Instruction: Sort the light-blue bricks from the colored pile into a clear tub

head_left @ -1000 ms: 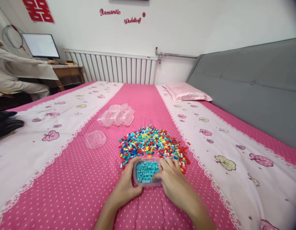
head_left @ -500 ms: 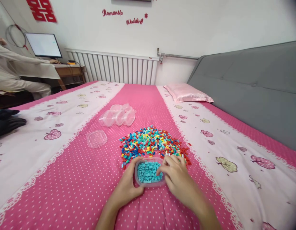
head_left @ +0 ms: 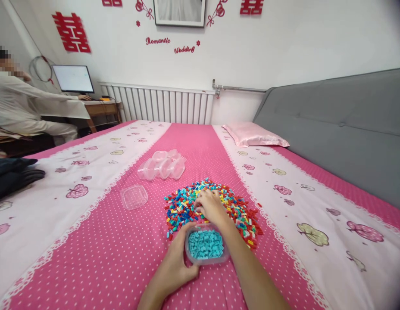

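Observation:
My left hand (head_left: 180, 256) is wrapped round the left side of a clear plastic container (head_left: 226, 257), thumb along its near edge. Inside lie many small turquoise building bricks (head_left: 204, 244). Beyond the container spreads a pile of small mixed-colour building bricks (head_left: 182, 202), red, blue, yellow, white and turquoise. My right hand (head_left: 209, 206) reaches past the container onto the middle of this pile, its fingers bent down and closed among the bricks. Whatever its fingertips pinch is hidden from view.
A clear lid (head_left: 134, 197) lies left of the pile, and several stacked clear containers (head_left: 161, 165) stand behind it. Dark cloth (head_left: 15, 176) lies at the left edge. A pink pillow (head_left: 254, 134) rests by the grey headboard (head_left: 335, 125). A person (head_left: 28, 103) sits at a desk.
My right hand has left the container of turquoise bricks and moved forward onto the mixed pile. My left hand still holds the container. The view has tilted upward.

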Action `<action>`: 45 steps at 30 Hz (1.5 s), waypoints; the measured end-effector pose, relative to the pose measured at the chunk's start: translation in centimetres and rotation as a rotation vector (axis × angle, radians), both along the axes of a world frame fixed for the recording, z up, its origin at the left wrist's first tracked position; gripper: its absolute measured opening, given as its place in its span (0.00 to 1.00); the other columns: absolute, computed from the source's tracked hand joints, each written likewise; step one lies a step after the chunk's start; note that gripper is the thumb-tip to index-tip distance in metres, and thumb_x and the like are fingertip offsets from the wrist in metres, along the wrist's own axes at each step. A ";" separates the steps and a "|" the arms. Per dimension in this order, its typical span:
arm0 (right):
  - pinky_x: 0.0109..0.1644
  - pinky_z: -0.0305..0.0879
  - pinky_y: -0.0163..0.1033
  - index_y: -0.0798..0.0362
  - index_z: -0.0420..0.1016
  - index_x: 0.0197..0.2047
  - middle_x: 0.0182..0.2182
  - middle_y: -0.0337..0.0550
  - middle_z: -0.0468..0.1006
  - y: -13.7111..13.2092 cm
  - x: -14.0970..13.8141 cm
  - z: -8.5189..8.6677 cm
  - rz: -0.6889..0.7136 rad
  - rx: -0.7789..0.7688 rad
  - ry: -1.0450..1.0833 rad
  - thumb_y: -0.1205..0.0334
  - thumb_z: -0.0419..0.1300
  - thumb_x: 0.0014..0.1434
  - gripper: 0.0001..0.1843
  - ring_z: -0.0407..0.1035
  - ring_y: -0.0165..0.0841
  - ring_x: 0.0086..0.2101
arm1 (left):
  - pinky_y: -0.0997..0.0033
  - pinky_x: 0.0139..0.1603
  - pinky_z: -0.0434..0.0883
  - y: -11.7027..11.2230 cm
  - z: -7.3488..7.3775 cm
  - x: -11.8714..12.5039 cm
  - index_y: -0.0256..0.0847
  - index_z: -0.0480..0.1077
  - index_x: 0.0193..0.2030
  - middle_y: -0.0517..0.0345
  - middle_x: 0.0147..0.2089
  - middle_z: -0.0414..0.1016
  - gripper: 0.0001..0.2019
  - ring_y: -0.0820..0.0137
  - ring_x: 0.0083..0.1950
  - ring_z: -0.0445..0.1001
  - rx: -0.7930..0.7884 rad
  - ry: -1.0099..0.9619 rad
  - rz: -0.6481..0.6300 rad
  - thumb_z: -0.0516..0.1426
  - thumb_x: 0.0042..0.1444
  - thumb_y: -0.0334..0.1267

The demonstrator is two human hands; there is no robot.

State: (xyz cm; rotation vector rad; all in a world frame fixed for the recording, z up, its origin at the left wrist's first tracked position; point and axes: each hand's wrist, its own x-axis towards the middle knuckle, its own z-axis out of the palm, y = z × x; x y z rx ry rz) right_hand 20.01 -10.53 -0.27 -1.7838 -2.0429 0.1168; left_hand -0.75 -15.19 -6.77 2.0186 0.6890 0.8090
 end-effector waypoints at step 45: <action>0.46 0.59 0.35 0.49 0.80 0.32 0.33 0.34 0.80 -10.6 0.9 0.3 0.235 -0.094 0.458 0.68 0.71 0.55 0.06 0.70 0.31 0.39 | 0.49 0.68 0.61 -0.2 0.8 0.2 0.48 0.50 0.67 0.50 0.67 0.60 0.43 0.53 0.67 0.62 -0.033 0.048 -0.010 0.59 0.44 0.23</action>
